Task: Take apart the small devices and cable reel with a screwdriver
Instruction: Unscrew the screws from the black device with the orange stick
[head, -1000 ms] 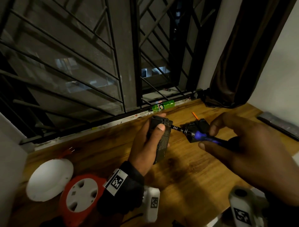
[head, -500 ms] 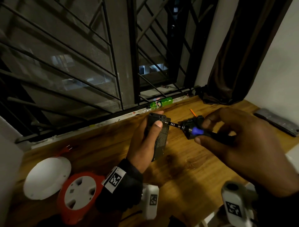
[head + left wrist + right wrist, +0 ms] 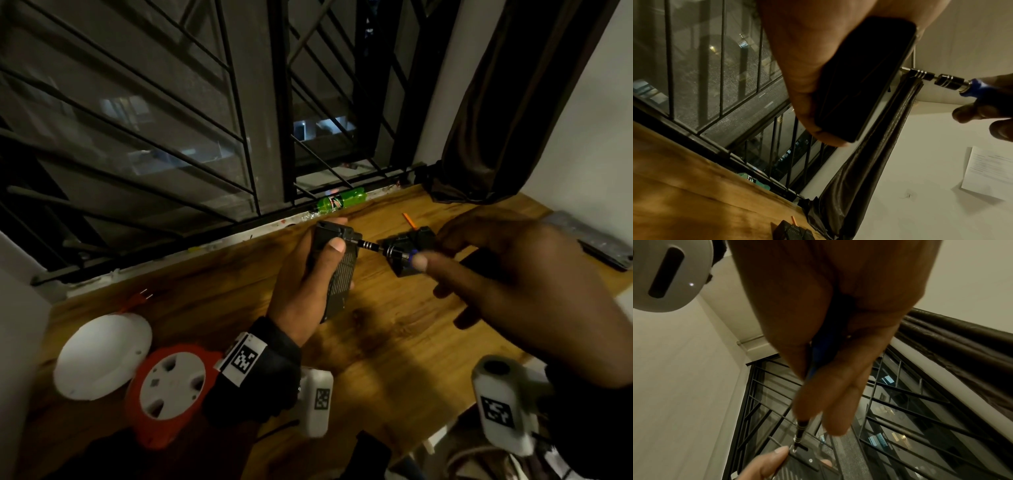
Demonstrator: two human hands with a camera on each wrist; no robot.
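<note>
My left hand [image 3: 308, 274] grips a flat black device [image 3: 339, 270] upright above the wooden table [image 3: 394, 359], thumb across its face. The same device [image 3: 857, 78] fills the left wrist view. My right hand [image 3: 507, 274] holds a blue-handled screwdriver [image 3: 394, 251] and its tip sits in a screw at the device's top right corner [image 3: 794, 450]. The screwdriver shaft [image 3: 937, 79] comes in from the right. An orange cable reel with a white face [image 3: 168, 390] lies at the front left beside a white round cover [image 3: 102, 356].
A second black device [image 3: 411, 246] lies on the table behind the screwdriver, with a small orange piece [image 3: 409, 219] beyond it. A green bottle [image 3: 340, 201] lies on the window sill. A dark flat object [image 3: 596, 240] sits at the far right. A dark curtain [image 3: 507, 102] hangs at right.
The view has shifted slightly. My right hand's fingers have changed their hold on the screwdriver handle, as in turning it; the tip stays at the device's corner. Left hand holds steady.
</note>
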